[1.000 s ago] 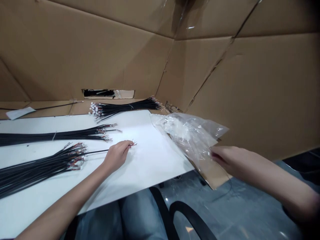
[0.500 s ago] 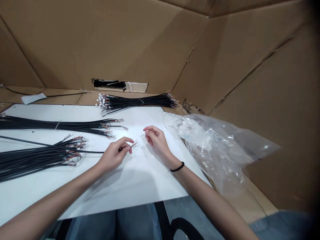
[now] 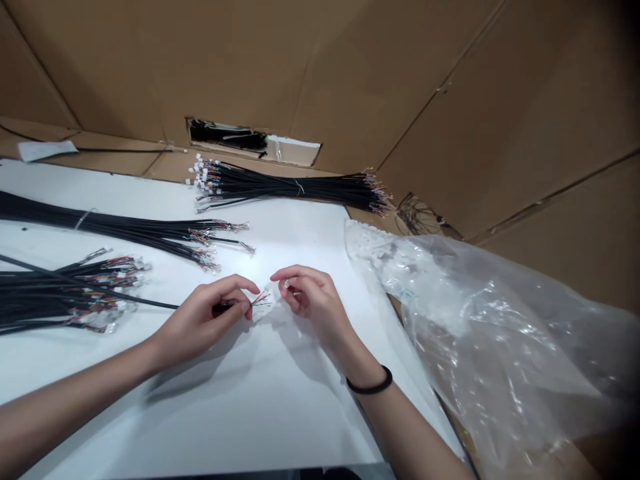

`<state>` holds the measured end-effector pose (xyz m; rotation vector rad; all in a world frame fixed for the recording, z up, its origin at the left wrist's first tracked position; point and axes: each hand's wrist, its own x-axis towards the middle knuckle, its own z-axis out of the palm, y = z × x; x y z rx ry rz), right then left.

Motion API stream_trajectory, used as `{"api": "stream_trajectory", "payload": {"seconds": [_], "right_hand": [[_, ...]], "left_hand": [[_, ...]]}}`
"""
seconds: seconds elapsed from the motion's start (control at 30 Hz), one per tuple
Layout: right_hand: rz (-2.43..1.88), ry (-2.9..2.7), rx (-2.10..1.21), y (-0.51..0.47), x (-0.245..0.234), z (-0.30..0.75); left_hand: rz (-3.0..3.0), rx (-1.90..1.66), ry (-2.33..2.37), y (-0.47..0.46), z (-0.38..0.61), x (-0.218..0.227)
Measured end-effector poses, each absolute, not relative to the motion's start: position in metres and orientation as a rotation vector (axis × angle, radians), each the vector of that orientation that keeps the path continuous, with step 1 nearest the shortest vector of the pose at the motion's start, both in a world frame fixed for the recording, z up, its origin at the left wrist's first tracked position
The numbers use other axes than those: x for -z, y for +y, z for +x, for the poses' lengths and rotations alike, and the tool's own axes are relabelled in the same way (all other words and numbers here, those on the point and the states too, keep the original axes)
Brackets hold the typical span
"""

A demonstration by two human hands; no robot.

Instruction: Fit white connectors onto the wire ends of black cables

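**Left hand pinches a black cable near its stripped end**

The end's fine coloured wires fan out past the fingertips, above a white board. The right hand curves narrow just beside them; whether it pinches anything, I cannot tell. Two bundles of black cables lie to the left on the board, a third bundle with white connectors lies along its far edge, and a crumpled clear plastic bag lies to the right against a cardboard wall.
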<state>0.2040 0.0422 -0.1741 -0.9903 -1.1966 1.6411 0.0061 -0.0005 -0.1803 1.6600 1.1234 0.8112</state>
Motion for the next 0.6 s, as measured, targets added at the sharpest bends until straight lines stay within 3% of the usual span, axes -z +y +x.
{"api": "stream_trajectory", "payload": {"seconds": [0.6], "right_hand": [[-1.09,-1.4,-1.608,0.0346,0.17,0.2024]], "left_hand": [[1.64,-0.792,1.163,-0.0014,0.0071,0.1747]]}}
